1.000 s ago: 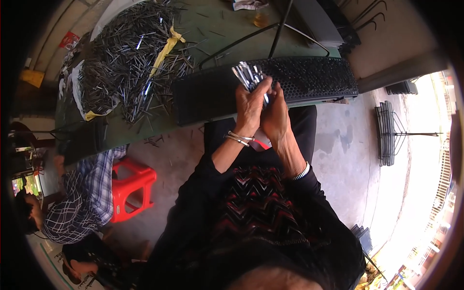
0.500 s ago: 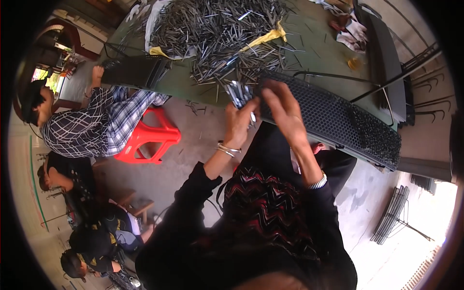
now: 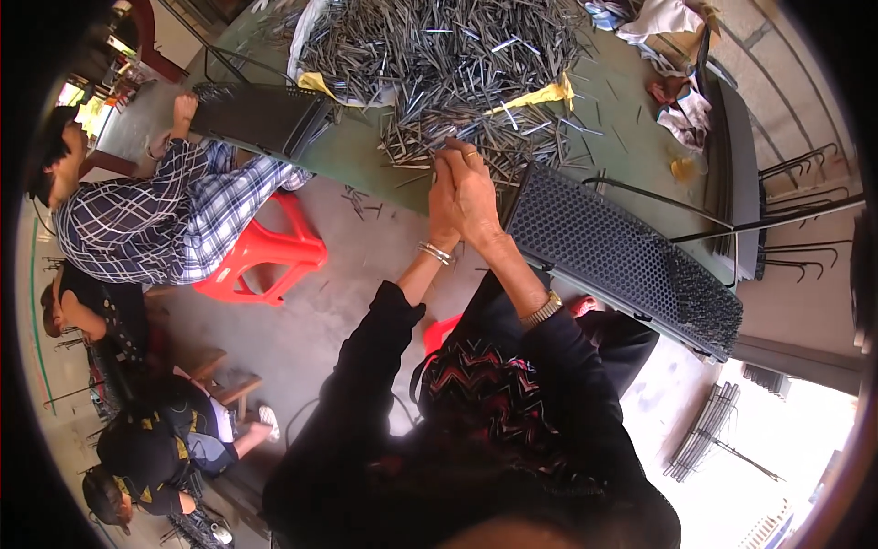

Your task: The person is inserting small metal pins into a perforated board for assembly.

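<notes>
Slivers [image 3: 439, 64] before my fingers [image 3: 464, 169]: metal by their look, mostly dull, a few glossy
Perforated panel [image 3: 594, 220] beside me: matt black, rough with holes
Desk [image 3: 366, 151]: smooth, dull green
My bangles [image 3: 437, 253]: polished metal
My wristband [image 3: 542, 310]: metallic, ribbed
My zigzag garment [image 3: 480, 375]: cloth
Stool [image 3: 240, 263]: smooth, glossy red plastic

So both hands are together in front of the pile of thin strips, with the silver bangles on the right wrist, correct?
Not quite: the head view shows the silver bangles on the left wrist, not the right. The left hand and right hand are indeed together in front of the pile of thin strips.
</notes>
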### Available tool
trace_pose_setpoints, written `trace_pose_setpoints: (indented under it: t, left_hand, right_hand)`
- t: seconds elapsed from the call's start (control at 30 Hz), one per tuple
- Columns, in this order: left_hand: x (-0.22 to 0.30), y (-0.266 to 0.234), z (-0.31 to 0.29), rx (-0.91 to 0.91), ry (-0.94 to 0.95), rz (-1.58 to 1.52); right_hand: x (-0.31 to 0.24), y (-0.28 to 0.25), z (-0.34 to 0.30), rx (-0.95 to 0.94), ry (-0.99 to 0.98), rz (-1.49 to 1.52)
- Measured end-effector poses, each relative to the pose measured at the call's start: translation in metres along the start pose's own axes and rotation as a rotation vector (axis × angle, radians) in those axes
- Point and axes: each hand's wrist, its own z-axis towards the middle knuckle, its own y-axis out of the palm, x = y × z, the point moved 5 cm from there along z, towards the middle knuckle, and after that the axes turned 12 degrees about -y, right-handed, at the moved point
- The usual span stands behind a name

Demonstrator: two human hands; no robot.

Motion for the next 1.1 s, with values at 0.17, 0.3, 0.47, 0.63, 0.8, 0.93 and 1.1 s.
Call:
trace_pose_setpoints:
  t: [0.17,0.3,0.47,0.63,0.8,0.93,1.1]
  left_hand:
    - [0.021,-0.031,-0.004,0.239,0.216,-0.055]
    - [0.027,-0.036,-0.008,0.132,0.026,-0.337]
    - [0.025,-0.034,-0.002,0.123,0.103,-0.314]
    - [0.030,-0.034,0.010,0.029,-0.190,-1.110]
    - [0.095,0.016,-0.022,-0.413,-0.482,-1.595]
    - [0.134,0.064,-0.092,-0.593,-0.670,-1.403]
    - [0.167,0.109,-0.167,-0.749,-0.685,-1.216]
  right_hand:
    - [-0.011,-0.014,0.022,-0.096,0.002,0.277]
    - [0.013,-0.036,0.018,0.035,0.333,0.403]
    - [0.033,-0.036,-0.005,0.049,0.370,0.421]
    - [0.024,-0.076,-0.015,0.079,0.550,0.652]
    - [0.015,-0.131,-0.038,0.189,0.472,0.524]
    - [0.008,-0.171,-0.054,0.425,0.424,0.420]
    - [0.006,-0.227,-0.092,0.558,0.516,0.228]
